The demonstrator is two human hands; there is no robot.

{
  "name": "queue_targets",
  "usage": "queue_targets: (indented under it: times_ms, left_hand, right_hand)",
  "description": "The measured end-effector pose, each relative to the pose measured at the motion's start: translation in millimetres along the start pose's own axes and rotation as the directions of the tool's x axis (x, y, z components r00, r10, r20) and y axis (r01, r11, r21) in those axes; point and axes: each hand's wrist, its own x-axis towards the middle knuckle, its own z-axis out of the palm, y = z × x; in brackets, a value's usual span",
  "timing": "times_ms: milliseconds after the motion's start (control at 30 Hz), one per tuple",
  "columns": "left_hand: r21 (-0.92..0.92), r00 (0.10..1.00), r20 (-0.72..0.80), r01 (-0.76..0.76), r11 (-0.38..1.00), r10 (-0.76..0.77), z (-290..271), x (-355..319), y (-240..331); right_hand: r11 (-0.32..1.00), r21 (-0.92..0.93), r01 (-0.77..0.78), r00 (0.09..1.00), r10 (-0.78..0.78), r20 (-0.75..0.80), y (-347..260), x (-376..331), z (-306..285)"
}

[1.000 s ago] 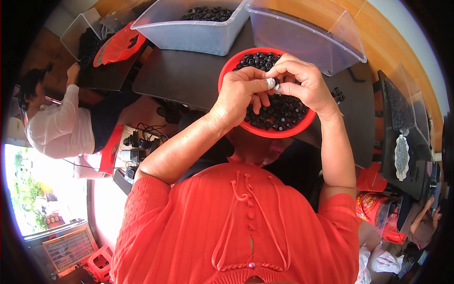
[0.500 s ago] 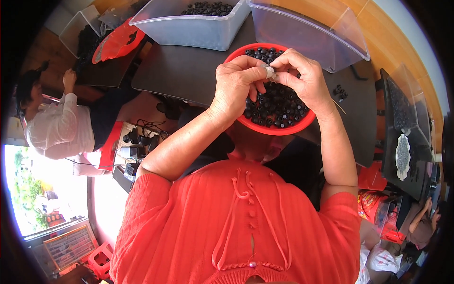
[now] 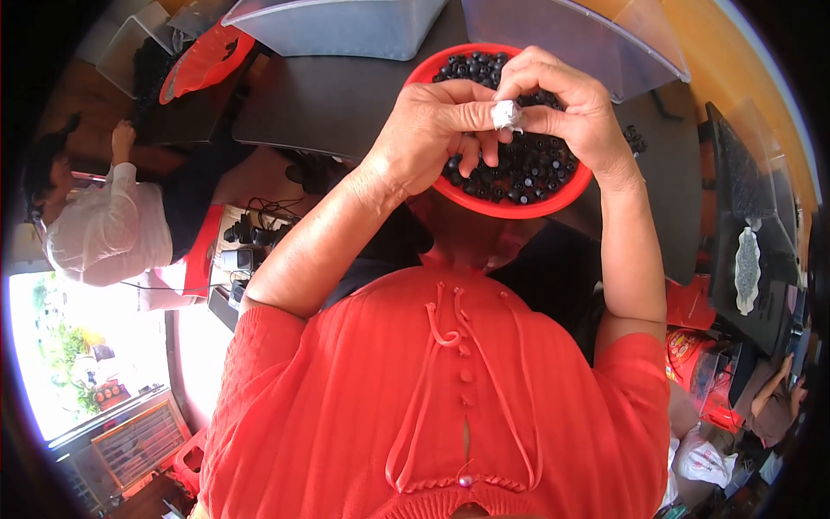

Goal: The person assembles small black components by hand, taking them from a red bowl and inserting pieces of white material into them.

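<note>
Above a red round basin [image 3: 519, 209], my two hands meet fingertip to fingertip. A small white crumpled wrap [image 3: 507, 114], like tape or cloth, covers the tip of my left thumb. The fingers of my left hand [image 3: 424, 130] are bent in beside the thumb; whether they pinch a small part is hidden. My right hand [image 3: 575, 112] is closed, with thumb and fingertips on the white wrap from the right. Many small black round parts [image 3: 519, 177] with holes fill the basin below.
A dark table [image 3: 320, 99] carries a translucent bin [image 3: 346, 35] and a clear bin [image 3: 571, 52] behind the basin. Loose black parts [image 3: 635, 138] lie to the right. Far left, a person in a white top [image 3: 108, 225] sits near a red bag [image 3: 203, 65].
Both hands have shifted slightly up and right in view, and the white wrap now faces me more fully. The basin and bins sit higher in the picture.
</note>
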Motion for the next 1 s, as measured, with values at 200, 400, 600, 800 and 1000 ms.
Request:
queue_targets:
  times_ms: [200, 400, 600, 800, 1000]
  left_hand:
    - [-0.024, 0.998, -0.061, 0.002, 1.0, -0.003, 6.4, -4.7, -1.4]
    - [0.071, 0.992, -0.121, -0.019, 0.997, 0.027, -5.2, -18.5, -3.7]
    - [0.366, 0.908, -0.32, -0.144, 0.919, 0.27, -18.5, -28.3, -14.5]
    - [0.457, 0.869, -0.265, -0.268, 0.848, 0.418, -22.8, -21.0, -20.9]
    - [0.261, 0.921, -0.332, -0.118, 0.958, 0.204, -27.5, -20.1, -12.1]
  right_hand:
    - [1.0, 0.026, 0.016, 1.0, -0.017, 0.015, -2.8, -1.0, 1.7]
    - [0.999, -0.028, -0.037, 0.999, 0.037, 0.005, -9.6, -2.6, 1.5]
    - [0.909, -0.26, -0.327, 0.883, 0.392, 0.258, -8.1, -10.0, -21.1]
    - [0.826, -0.506, -0.249, 0.889, 0.402, 0.22, -10.7, -9.6, 1.6]
    - [0.763, -0.616, -0.194, 0.88, 0.412, 0.234, -9.2, -9.6, 3.7]
